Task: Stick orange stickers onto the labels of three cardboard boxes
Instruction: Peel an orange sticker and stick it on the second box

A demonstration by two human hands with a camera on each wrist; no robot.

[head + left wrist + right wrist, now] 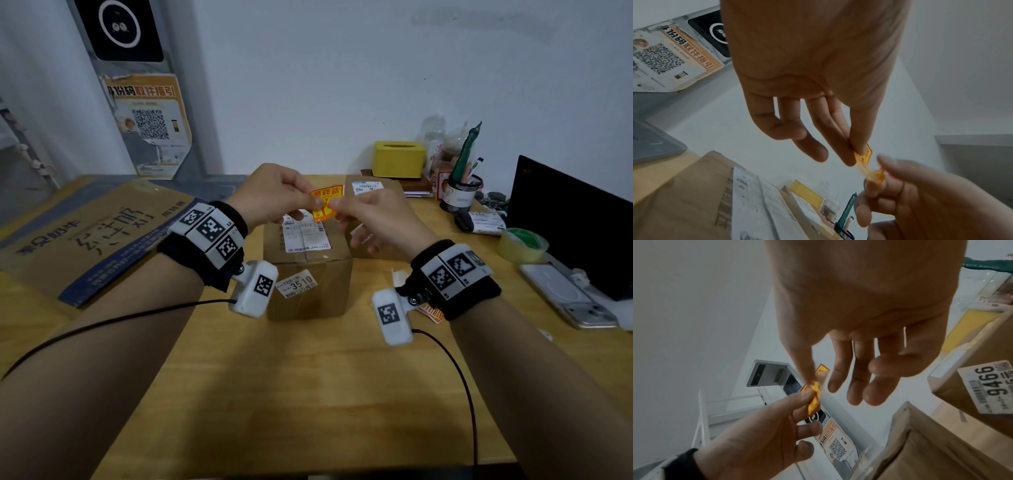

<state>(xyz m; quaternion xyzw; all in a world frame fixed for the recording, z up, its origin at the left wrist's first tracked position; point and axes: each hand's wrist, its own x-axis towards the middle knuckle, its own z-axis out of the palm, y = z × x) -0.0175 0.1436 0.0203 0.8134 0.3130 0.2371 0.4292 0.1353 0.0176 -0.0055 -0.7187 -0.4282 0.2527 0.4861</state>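
An orange sticker (325, 202) hangs in the air above a small cardboard box (308, 270), pinched from both sides. My left hand (274, 198) pinches its left edge between thumb and forefinger. On its right edge my right hand (370, 222) does the same. The sticker (865, 160) looks bent between the fingertips, and the right wrist view also shows the sticker (813, 395) crumpled. The box's white shipping label (305, 234) lies on its top, just below the sticker. A second box (373, 192) with a label (367, 187) stands behind, partly hidden by my right hand.
A large flattened cardboard box (99, 233) lies at the left. At the back right stand a yellow tissue box (399, 159) and a pen cup (462, 192). A tape roll (522, 245), a phone (568, 298) and a dark screen (575, 219) sit right. More orange stickers (432, 313) lie under my right wrist.
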